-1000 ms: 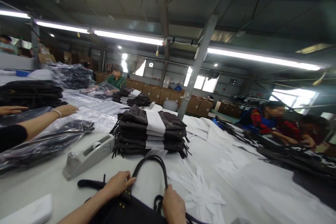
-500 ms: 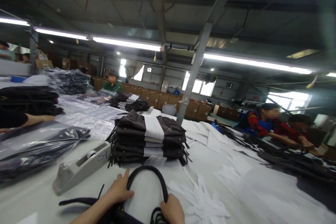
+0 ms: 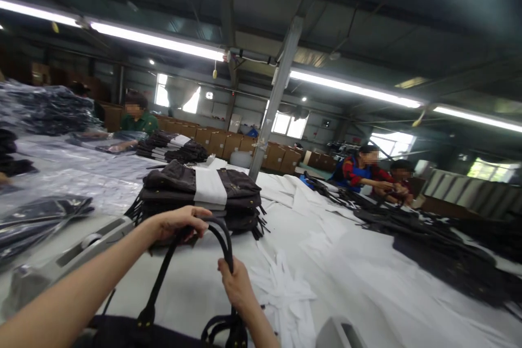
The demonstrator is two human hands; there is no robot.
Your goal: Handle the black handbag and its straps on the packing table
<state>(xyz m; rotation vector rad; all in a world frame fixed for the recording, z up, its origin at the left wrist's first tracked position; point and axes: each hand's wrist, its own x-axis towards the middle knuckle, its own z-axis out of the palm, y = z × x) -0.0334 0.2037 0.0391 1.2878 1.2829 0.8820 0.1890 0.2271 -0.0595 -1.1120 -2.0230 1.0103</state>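
Hands: left hand [image 3: 176, 224], right hand [image 3: 235, 284] have lifted bag handle [image 3: 222, 236] upright off table [image 3: 367, 283].

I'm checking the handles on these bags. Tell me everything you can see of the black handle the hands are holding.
The black handle is a slim, smooth, leather-like strap arched upright above the dark bag, its ends fixed there by small gold studs. The left hand grips its top; the right hand holds its right side. It stands before a stack of folded dark bags.

The black bag [image 3: 163, 331] is cut off by the bottom edge; the tape dispenser [image 3: 61, 261] is blurred.
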